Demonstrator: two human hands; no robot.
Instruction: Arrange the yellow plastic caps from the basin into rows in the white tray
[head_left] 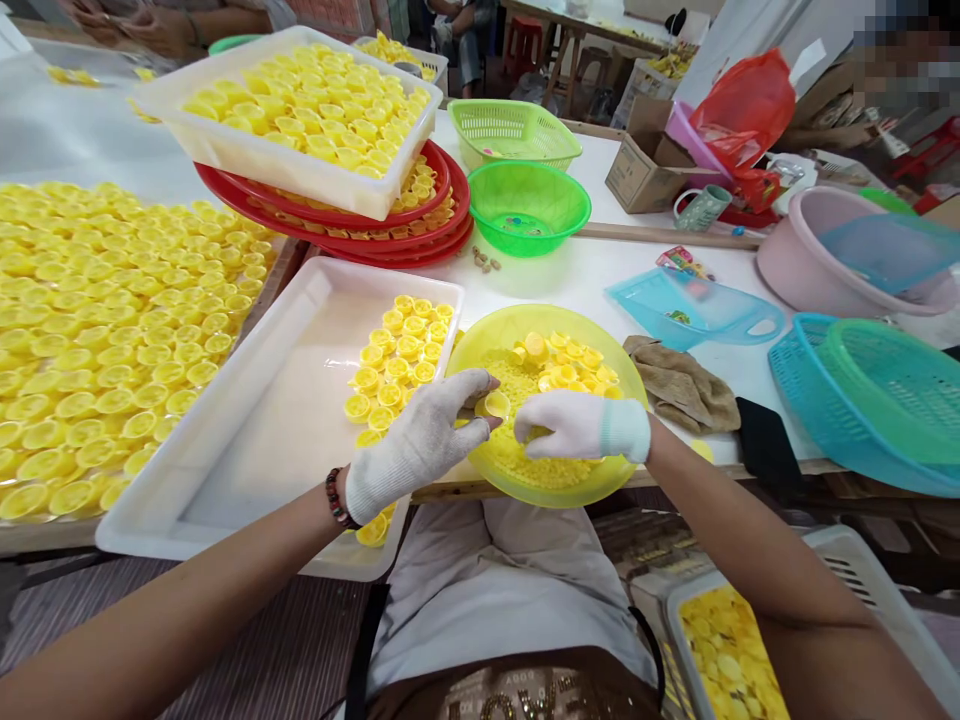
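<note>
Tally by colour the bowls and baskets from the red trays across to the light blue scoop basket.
Green: 2, the green mesh basket and the green bowl.
Yellow: 1, the yellow bowl, where the left hand pinches a yellow cap.
Light blue: 1, the scoop basket.
Total: 4.

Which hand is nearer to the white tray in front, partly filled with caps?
Left. The left hand lies across the right edge of the white tray, pinching a yellow cap; the right hand is farther right, over the yellow bowl.
</note>
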